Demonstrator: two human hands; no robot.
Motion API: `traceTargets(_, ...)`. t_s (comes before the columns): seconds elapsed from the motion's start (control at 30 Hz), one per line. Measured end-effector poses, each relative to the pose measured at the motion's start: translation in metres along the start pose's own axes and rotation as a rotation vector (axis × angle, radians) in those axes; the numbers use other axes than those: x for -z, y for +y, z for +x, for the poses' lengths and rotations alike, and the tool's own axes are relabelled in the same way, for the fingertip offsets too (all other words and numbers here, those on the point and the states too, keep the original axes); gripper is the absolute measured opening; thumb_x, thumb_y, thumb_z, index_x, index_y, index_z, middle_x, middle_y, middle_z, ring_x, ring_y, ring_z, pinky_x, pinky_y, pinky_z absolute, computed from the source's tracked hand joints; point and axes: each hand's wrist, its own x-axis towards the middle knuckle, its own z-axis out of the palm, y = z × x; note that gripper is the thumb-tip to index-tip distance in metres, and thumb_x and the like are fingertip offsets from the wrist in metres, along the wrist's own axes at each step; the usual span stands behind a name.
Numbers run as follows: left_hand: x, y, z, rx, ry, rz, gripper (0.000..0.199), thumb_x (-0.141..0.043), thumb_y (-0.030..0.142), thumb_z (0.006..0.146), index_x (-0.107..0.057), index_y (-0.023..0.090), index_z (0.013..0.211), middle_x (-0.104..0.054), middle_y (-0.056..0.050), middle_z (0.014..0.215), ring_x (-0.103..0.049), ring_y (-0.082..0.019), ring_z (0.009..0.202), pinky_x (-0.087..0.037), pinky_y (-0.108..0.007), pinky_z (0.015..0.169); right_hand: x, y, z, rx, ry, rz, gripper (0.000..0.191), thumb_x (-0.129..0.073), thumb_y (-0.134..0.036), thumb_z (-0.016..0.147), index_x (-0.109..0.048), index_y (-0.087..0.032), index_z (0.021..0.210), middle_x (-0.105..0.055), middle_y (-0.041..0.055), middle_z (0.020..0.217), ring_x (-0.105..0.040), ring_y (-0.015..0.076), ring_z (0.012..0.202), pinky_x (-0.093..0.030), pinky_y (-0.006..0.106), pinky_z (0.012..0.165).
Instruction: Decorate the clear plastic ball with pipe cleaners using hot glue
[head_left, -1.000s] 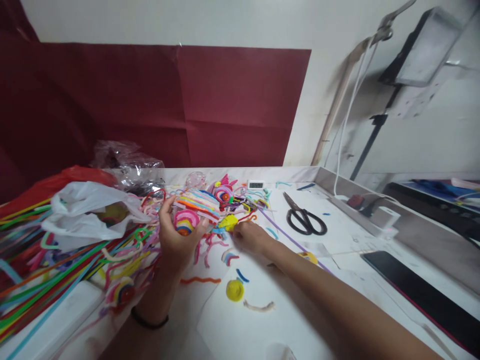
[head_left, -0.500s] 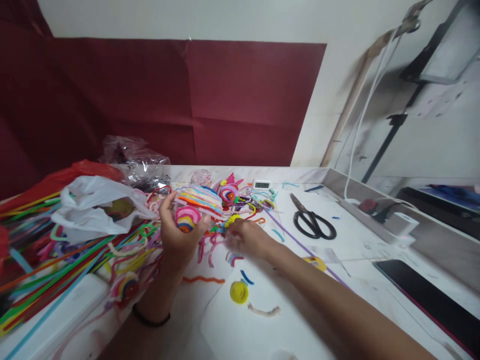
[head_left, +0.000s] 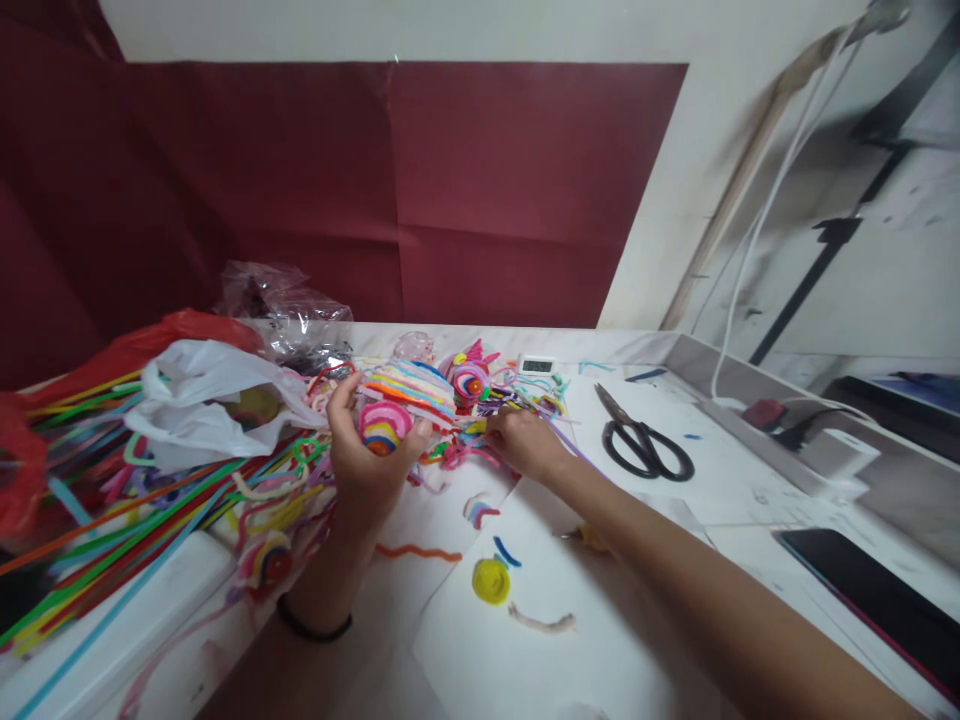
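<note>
A striped, multicoloured pipe-cleaner piece (head_left: 409, 388) with a round pink, yellow and blue coil (head_left: 384, 426) rests in my left hand (head_left: 367, 455), thumb and fingers around its sides. To its right, my right hand (head_left: 525, 440) has its fingers pinched together over the colourful pile, at the end of a thin pale strand; what the fingertips hold is too small to make out. Behind the hands sits another coiled piece with pink points (head_left: 471, 380). On the white paper lie a yellow coil (head_left: 491, 581), short blue bits and a beige strand (head_left: 541, 620).
Black-handled scissors (head_left: 646, 445) lie to the right, with a dark phone (head_left: 870, 600) nearer the right edge. A small digital display (head_left: 537, 366) stands behind. Loose pipe cleaners (head_left: 150, 530) and a white plastic bag (head_left: 202, 400) fill the left.
The view has shifted slightly. My right hand has moved a little away from the striped piece, to the right and up. My left hand keeps its hold.
</note>
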Motion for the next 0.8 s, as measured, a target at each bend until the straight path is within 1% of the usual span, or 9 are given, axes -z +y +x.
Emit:
traceTargets(0.17, 0.001, -0.002, 0.005, 0.009, 0.013, -0.012, 0.077, -0.075, 0.032, 0.063, -0.048, 0.016, 0.133, -0.058, -0.012, 0.129, -0.058, -0.028, 0.116, -0.047, -0.042, 0.103, 0.001, 0.011, 0.001, -0.060, 0.023, -0.021, 0.025, -0.061, -0.032, 0.097, -0.064, -0.017, 0.116, -0.067, 0.0080, 0.119, -0.067, 0.0218, 0.102, -0.056, 0.043, 0.088)
traceTargets(0.33, 0.003, 0.002, 0.008, 0.027, 0.018, -0.025, 0.076, -0.073, 0.033, 0.063, -0.047, 0.015, 0.132, -0.057, -0.016, 0.132, -0.056, -0.032, 0.123, -0.043, -0.047, 0.109, 0.001, 0.025, -0.001, -0.064, 0.033, -0.002, 0.024, -0.061, -0.032, 0.097, -0.065, -0.017, 0.115, -0.067, 0.0078, 0.118, -0.067, 0.0214, 0.102, -0.056, 0.043, 0.088)
traceTargets(0.5, 0.005, 0.002, 0.010, 0.065, -0.009, -0.029, 0.075, -0.074, 0.033, 0.063, -0.048, 0.018, 0.132, -0.058, -0.013, 0.131, -0.058, -0.031, 0.121, -0.047, -0.044, 0.104, 0.011, 0.030, -0.011, -0.010, 0.021, 0.062, 0.018, -0.062, -0.030, 0.097, -0.068, -0.015, 0.105, -0.071, 0.0054, 0.107, -0.068, 0.0196, 0.096, -0.056, 0.041, 0.086)
traceTargets(0.57, 0.006, 0.001, 0.011, 0.092, -0.032, -0.039, 0.073, -0.074, 0.034, 0.062, -0.051, 0.020, 0.130, -0.061, -0.011, 0.128, -0.061, -0.029, 0.117, -0.051, -0.041, 0.099, 0.018, 0.031, -0.018, 0.007, 0.034, 0.091, 0.012, -0.060, -0.022, 0.097, -0.069, -0.014, 0.099, -0.073, 0.0048, 0.100, -0.069, 0.0182, 0.091, -0.055, 0.037, 0.083)
traceTargets(0.63, 0.007, 0.002, 0.010, 0.137, -0.107, -0.052, 0.071, -0.074, 0.035, 0.062, -0.054, 0.020, 0.128, -0.063, -0.010, 0.125, -0.065, -0.028, 0.108, -0.055, -0.038, 0.091, 0.025, 0.033, -0.029, 0.018, 0.052, 0.116, 0.015, -0.057, -0.010, 0.094, -0.072, -0.014, 0.095, -0.075, 0.0059, 0.095, -0.069, 0.0176, 0.087, -0.052, 0.031, 0.079)
traceTargets(0.67, 0.008, 0.003, 0.009, 0.166, -0.174, -0.060, 0.071, -0.075, 0.036, 0.062, -0.054, 0.020, 0.128, -0.063, -0.010, 0.125, -0.066, -0.027, 0.105, -0.057, -0.037, 0.087, 0.028, 0.034, -0.035, 0.020, 0.058, 0.126, 0.019, -0.056, -0.006, 0.091, -0.073, -0.014, 0.093, -0.076, 0.0069, 0.093, -0.069, 0.0176, 0.085, -0.050, 0.028, 0.076)
traceTargets(0.73, 0.010, 0.005, 0.007, 0.229, -0.351, -0.065, 0.075, -0.076, 0.037, 0.062, -0.052, 0.020, 0.132, -0.063, -0.011, 0.127, -0.067, -0.028, 0.104, -0.058, -0.037, 0.084, 0.034, 0.038, -0.050, 0.022, 0.060, 0.143, 0.022, -0.056, -0.003, 0.087, -0.075, -0.015, 0.091, -0.076, 0.0081, 0.090, -0.069, 0.0178, 0.081, -0.047, 0.026, 0.071)
traceTargets(0.8, 0.013, 0.008, 0.003, 0.262, -0.561, -0.026, 0.081, -0.076, 0.036, 0.063, -0.047, 0.022, 0.137, -0.062, -0.011, 0.131, -0.066, -0.031, 0.111, -0.057, -0.039, 0.089, 0.038, 0.043, -0.067, 0.025, 0.049, 0.158, 0.019, -0.058, -0.007, 0.087, -0.075, -0.016, 0.090, -0.076, 0.0080, 0.089, -0.068, 0.0178, 0.077, -0.045, 0.025, 0.069)
